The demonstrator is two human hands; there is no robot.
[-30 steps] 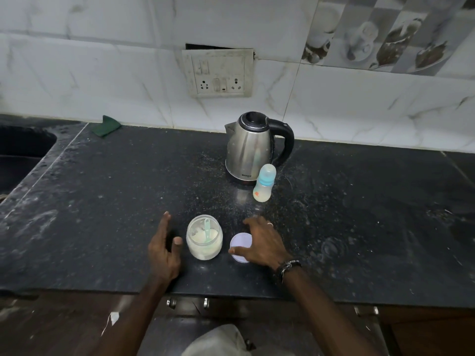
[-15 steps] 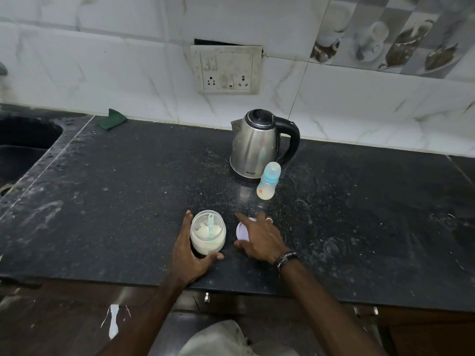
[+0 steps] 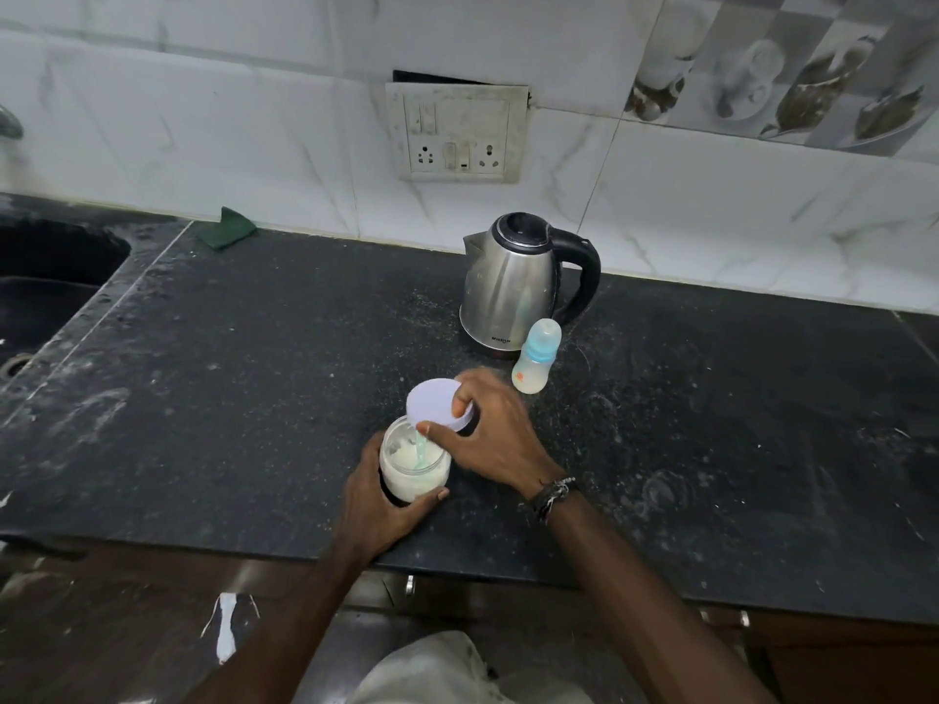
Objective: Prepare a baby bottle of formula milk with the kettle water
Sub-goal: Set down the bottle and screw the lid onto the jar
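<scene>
Formula jar (image 3: 414, 467): near edge of the bench (image 3: 254, 348), clear, light, probably slick; left hand (image 3: 378, 505) wraps its side. Lid (image 3: 436, 402): thin, stiff, pinched at the rim by the right hand (image 3: 490, 434), tilted above the jar's far side. Baby bottle (image 3: 537, 355): capped, touching nothing, just before the kettle (image 3: 513, 284).

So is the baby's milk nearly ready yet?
Nearly! The baby bottle stands capped beside the kettle with pale liquid in it, so the mixing looks done. Now the left hand holds the powder jar while the right hand brings the lid over it, not yet on. The scoop is inside. Left: close the jar.
</scene>
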